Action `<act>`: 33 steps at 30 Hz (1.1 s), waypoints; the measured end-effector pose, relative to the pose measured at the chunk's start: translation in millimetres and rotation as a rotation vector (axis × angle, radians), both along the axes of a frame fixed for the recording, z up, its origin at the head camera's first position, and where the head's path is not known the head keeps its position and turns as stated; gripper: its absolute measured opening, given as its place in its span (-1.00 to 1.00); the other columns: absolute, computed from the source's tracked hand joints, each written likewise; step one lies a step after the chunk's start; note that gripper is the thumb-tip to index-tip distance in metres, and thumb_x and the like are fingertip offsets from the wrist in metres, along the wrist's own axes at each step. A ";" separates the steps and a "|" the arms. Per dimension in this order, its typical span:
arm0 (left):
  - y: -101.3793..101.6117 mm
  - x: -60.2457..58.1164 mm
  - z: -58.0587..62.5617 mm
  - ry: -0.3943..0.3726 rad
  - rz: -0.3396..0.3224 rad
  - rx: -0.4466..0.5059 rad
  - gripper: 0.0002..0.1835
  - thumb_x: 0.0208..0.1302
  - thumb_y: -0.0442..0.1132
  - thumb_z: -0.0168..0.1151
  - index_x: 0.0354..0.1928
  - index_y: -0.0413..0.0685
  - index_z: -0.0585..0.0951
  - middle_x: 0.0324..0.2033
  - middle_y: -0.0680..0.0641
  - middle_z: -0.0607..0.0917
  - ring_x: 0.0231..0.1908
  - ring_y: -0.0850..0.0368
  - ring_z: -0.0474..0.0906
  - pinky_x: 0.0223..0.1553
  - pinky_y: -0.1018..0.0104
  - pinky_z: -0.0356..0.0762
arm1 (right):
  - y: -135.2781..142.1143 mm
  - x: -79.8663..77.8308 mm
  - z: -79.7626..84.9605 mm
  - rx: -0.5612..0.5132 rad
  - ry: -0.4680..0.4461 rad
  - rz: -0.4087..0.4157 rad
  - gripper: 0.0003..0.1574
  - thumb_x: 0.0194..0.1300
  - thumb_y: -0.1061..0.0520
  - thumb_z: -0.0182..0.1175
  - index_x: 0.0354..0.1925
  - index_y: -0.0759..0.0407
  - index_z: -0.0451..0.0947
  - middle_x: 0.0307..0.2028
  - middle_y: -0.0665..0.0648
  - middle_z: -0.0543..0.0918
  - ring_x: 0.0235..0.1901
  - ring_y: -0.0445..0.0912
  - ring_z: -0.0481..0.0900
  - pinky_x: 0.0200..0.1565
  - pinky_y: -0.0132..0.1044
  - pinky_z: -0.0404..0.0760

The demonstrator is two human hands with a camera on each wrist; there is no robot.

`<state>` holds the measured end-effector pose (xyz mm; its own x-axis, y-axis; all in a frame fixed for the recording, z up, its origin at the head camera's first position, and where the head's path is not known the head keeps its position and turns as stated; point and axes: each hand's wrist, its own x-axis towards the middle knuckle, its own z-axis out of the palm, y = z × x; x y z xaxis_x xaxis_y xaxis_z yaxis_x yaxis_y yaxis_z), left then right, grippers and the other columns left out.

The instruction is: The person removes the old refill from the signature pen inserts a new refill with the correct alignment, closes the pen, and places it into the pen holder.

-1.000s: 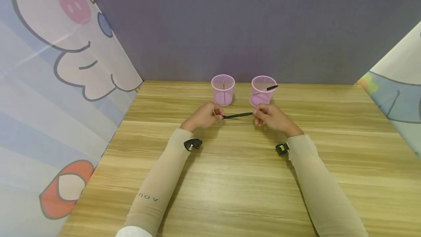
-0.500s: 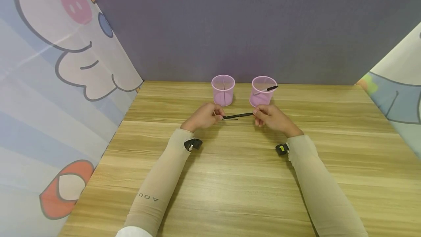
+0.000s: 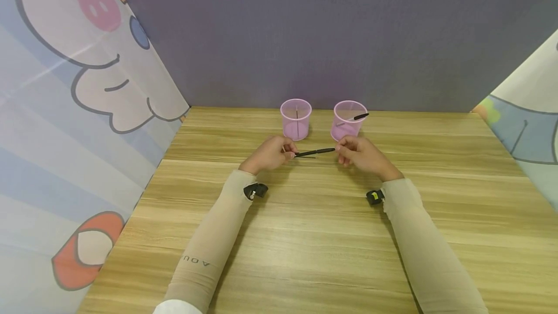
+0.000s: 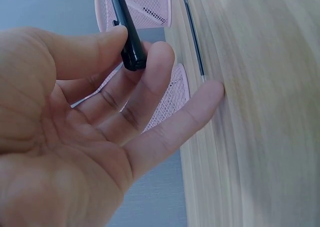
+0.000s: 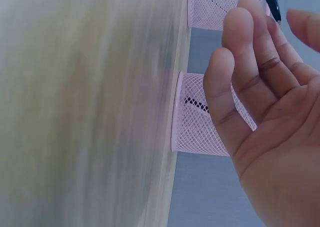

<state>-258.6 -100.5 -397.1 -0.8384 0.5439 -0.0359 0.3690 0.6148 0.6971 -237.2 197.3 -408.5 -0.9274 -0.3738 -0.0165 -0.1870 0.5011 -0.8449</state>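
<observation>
My left hand (image 3: 271, 153) pinches a black pen (image 3: 318, 151) near its clip end, between thumb and fingers. In the left wrist view the pen (image 4: 125, 24) slants upward, its blunt end showing just past the thumb. At the other end, my right hand (image 3: 359, 155) has its fingertips right by the point. The right wrist view shows the pen tip (image 5: 272, 4) between thumb and fingers, with a gap to the thumb; the fingers are loosely bent. A thin dark rod like a pen refill (image 4: 194, 34) lies on the table below the left hand.
Two pink mesh pen holders stand behind the hands: the left holder (image 3: 289, 125) and the right holder (image 3: 337, 132). A pen with a black end (image 3: 361, 116) leans out of the right one. The wooden table (image 3: 305, 236) meets a grey wall (image 3: 305, 28) at the back.
My right hand has shifted very slightly to the right. The left hand, the pen and the holders stay as they were.
</observation>
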 end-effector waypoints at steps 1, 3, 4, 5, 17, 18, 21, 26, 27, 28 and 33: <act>-0.1 -0.1 -0.2 0.001 0.001 0.001 -0.89 0.46 -0.35 0.19 -0.13 -0.13 0.70 -0.32 -0.07 0.69 -0.35 0.10 0.68 -0.31 0.37 0.61 | 0.1 -0.2 0.0 -0.008 -0.002 0.001 -0.75 0.53 0.17 0.12 -0.08 0.39 0.54 -0.37 0.30 0.68 -0.43 0.00 0.66 -0.39 -0.22 0.68; -0.5 -0.4 -0.6 0.002 0.004 0.003 -0.89 0.46 -0.35 0.19 -0.13 -0.13 0.69 -0.32 -0.07 0.69 -0.35 0.09 0.68 -0.31 0.37 0.61 | 0.2 -0.2 0.1 -0.025 0.000 0.004 -0.79 0.50 0.23 0.14 -0.05 0.40 0.53 -0.36 0.31 0.67 -0.43 0.01 0.66 -0.41 -0.22 0.68; -0.6 -0.3 -0.6 0.001 0.005 0.004 -0.89 0.46 -0.35 0.19 -0.13 -0.13 0.69 -0.32 -0.07 0.69 -0.35 0.09 0.68 -0.31 0.37 0.61 | -0.1 -0.1 0.2 -0.033 0.001 0.005 -0.80 0.49 0.26 0.14 -0.04 0.41 0.52 -0.36 0.31 0.67 -0.43 0.01 0.66 -0.42 -0.21 0.68; -0.7 -0.4 -0.7 0.002 0.005 0.003 -0.89 0.46 -0.35 0.19 -0.14 -0.13 0.69 -0.33 -0.07 0.69 -0.35 0.10 0.67 -0.31 0.36 0.61 | -0.2 -0.1 0.3 -0.038 0.006 0.007 -0.80 0.47 0.29 0.14 -0.04 0.43 0.51 -0.37 0.31 0.67 -0.43 0.02 0.66 -0.42 -0.21 0.68; -0.4 0.4 -0.1 -0.008 0.004 0.009 -0.89 0.45 -0.35 0.20 -0.13 -0.13 0.70 -0.32 -0.07 0.69 -0.36 0.15 0.65 -0.32 0.37 0.59 | -1.1 0.0 -1.7 -0.052 0.040 0.009 -0.86 0.46 0.30 0.16 -0.10 0.40 0.54 -0.41 0.29 0.66 -0.45 0.06 0.65 -0.44 -0.20 0.67; -0.3 0.4 0.0 -0.008 0.005 0.007 -0.89 0.46 -0.34 0.20 -0.13 -0.12 0.70 -0.32 -0.07 0.69 -0.36 0.15 0.65 -0.32 0.37 0.59 | -1.1 0.0 -1.9 -0.050 0.038 0.008 -0.87 0.46 0.30 0.16 -0.10 0.40 0.54 -0.41 0.29 0.66 -0.45 0.06 0.65 -0.44 -0.20 0.67; 0.1 1.2 1.1 -0.009 0.008 0.000 -0.89 0.46 -0.34 0.21 -0.13 -0.11 0.70 -0.32 -0.06 0.69 -0.36 0.16 0.64 -0.31 0.37 0.59 | -1.1 -0.4 -2.1 -0.046 0.036 0.006 -0.87 0.47 0.28 0.16 -0.12 0.39 0.54 -0.40 0.30 0.66 -0.45 0.06 0.65 -0.43 -0.20 0.68; 0.7 2.4 2.5 -0.007 0.012 -0.007 -0.89 0.45 -0.35 0.20 -0.13 -0.11 0.70 -0.32 -0.07 0.69 -0.36 0.15 0.63 -0.30 0.36 0.58 | -1.0 -0.1 -1.8 -0.042 0.034 0.009 -0.84 0.49 0.25 0.16 -0.12 0.39 0.55 -0.40 0.32 0.65 -0.44 0.09 0.65 -0.42 -0.20 0.68; 0.7 2.5 2.5 -0.007 0.013 -0.007 -0.89 0.45 -0.35 0.20 -0.13 -0.11 0.70 -0.32 -0.07 0.69 -0.36 0.15 0.63 -0.30 0.36 0.58 | -1.0 0.0 -1.7 -0.042 0.034 0.011 -0.83 0.49 0.24 0.16 -0.12 0.40 0.54 -0.40 0.32 0.65 -0.44 0.09 0.65 -0.42 -0.20 0.68; 0.6 2.5 2.5 -0.005 0.014 -0.009 -0.89 0.46 -0.35 0.20 -0.13 -0.11 0.70 -0.32 -0.06 0.69 -0.36 0.15 0.63 -0.30 0.36 0.58 | -1.0 0.1 -1.7 -0.039 0.034 0.012 -0.82 0.50 0.24 0.15 -0.12 0.40 0.54 -0.40 0.32 0.65 -0.44 0.08 0.65 -0.42 -0.21 0.68; 0.3 1.9 1.6 0.003 0.013 -0.017 -0.90 0.45 -0.34 0.21 -0.13 -0.10 0.70 -0.32 -0.05 0.69 -0.35 0.15 0.63 -0.28 0.35 0.59 | -1.7 -0.2 -2.0 -0.022 0.029 0.011 -0.79 0.52 0.20 0.13 -0.13 0.39 0.55 -0.41 0.31 0.65 -0.46 0.02 0.62 -0.45 -0.22 0.65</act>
